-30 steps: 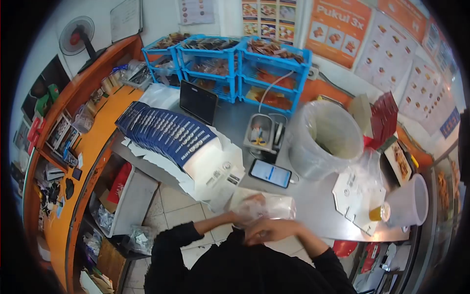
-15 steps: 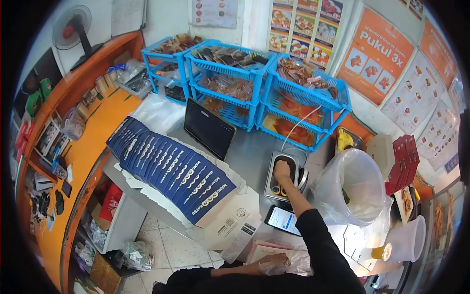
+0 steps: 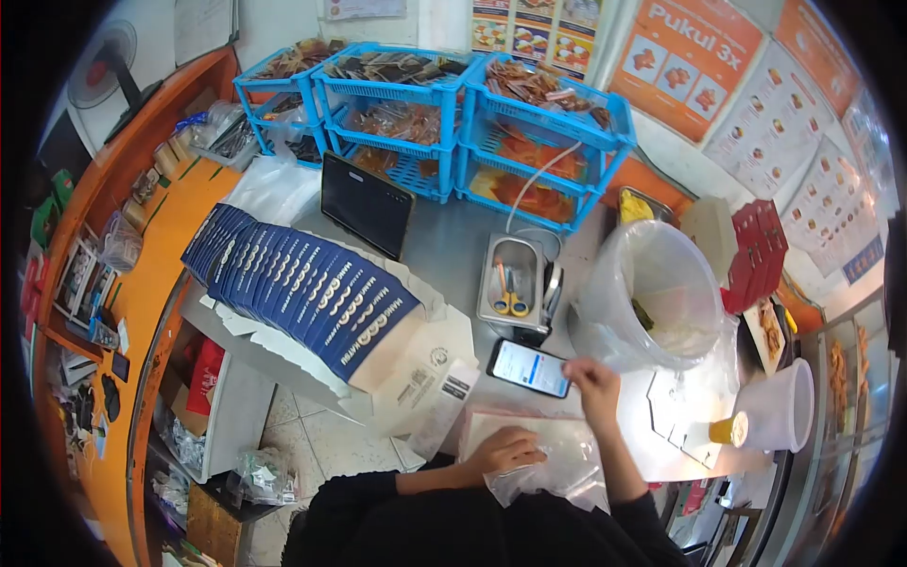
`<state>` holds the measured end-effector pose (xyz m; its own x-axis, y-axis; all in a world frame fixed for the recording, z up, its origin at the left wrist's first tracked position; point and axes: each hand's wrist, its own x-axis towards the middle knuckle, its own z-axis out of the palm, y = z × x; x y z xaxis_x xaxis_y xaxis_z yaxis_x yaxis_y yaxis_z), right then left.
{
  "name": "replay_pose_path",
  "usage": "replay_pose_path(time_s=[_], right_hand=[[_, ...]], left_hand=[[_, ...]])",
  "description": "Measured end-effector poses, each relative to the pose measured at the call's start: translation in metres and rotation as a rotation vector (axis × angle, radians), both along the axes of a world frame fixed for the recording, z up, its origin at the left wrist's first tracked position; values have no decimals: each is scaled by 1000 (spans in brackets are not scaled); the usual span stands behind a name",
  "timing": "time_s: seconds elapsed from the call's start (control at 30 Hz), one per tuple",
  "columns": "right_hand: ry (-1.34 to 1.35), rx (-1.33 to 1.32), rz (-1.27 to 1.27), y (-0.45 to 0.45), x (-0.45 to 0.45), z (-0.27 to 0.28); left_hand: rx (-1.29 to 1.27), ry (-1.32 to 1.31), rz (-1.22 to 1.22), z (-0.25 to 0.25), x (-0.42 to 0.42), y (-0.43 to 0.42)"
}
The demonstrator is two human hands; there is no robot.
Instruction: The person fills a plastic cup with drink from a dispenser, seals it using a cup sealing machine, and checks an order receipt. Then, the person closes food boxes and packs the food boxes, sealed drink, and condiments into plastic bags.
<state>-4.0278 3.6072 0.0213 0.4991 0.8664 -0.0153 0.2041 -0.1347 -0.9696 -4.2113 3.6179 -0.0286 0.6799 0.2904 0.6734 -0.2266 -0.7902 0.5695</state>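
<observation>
My left hand [image 3: 508,450] is closed on a clear plastic bag [image 3: 572,465] at the front edge of the steel counter. Pale flat sheets [image 3: 487,423], edged in pink, lie under the bag. My right hand [image 3: 593,386] has its fingers drawn together beside the right end of a lit phone [image 3: 529,367]. Anything inside its pinch is too small to make out. Beyond the phone stands a small metal container [image 3: 488,283], and yellow-handled scissors [image 3: 512,300] rest in it.
Overlapping blue printed cartons [image 3: 302,288] cover the left of the counter. Behind them leans a dark tablet [image 3: 367,205]. Blue basket racks [image 3: 543,137] with packets line the back. A large translucent tub [image 3: 652,293] stands right, near a yellow cup [image 3: 727,429].
My right hand has come out of the metal container and moved back toward me, beside the phone. The scissors now show fully. My left hand stays at the plastic bag; the view has shifted.
</observation>
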Motion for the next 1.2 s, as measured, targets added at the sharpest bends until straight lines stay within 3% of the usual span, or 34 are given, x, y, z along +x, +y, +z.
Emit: replay_pose_path(time_s=[0.03,0.1,0.2,0.27,0.33,0.4,0.47,0.57,0.63,0.67,0.73,0.77,0.87,1.03,1.2], right_hand=[[-17,47,46,-32,-9,-4],[7,123,103,-77,-27,-13],[89,132,73,-116,-34,-39],[-195,150,87,-125,-32,-45],[-254,166,35,-124,-40,-38],[-480,358,52,-122,-33,-64],[-613,390,42,-118,-29,-73],[-809,415,-69,-118,-42,-50],[-848,463,-123,-121,-55,-38],[-845,466,-125,-120,-61,-38],[-824,627,99,-116,-74,-39],[-820,627,94,-114,-77,-40],[-790,631,118,-107,-82,-45],[-863,685,285,-106,-82,-43],[-797,647,212,-102,-83,-44]], left_hand=[[155,-98,106,2,2,-2],[103,-62,135,7,5,-8],[12,216,51,26,-1,-16],[77,265,-4,37,3,-13],[218,361,-3,43,6,-14],[160,363,-3,46,7,-14],[105,370,0,44,8,-16],[40,407,78,28,7,-18],[-503,610,350,19,6,-19],[-498,613,352,17,7,-21],[-1405,291,250,13,9,-26],[-1514,285,215,8,8,-25],[-1615,148,245,1,6,-30],[-1680,182,250,8,5,-32],[-1693,261,191,11,6,-25]])
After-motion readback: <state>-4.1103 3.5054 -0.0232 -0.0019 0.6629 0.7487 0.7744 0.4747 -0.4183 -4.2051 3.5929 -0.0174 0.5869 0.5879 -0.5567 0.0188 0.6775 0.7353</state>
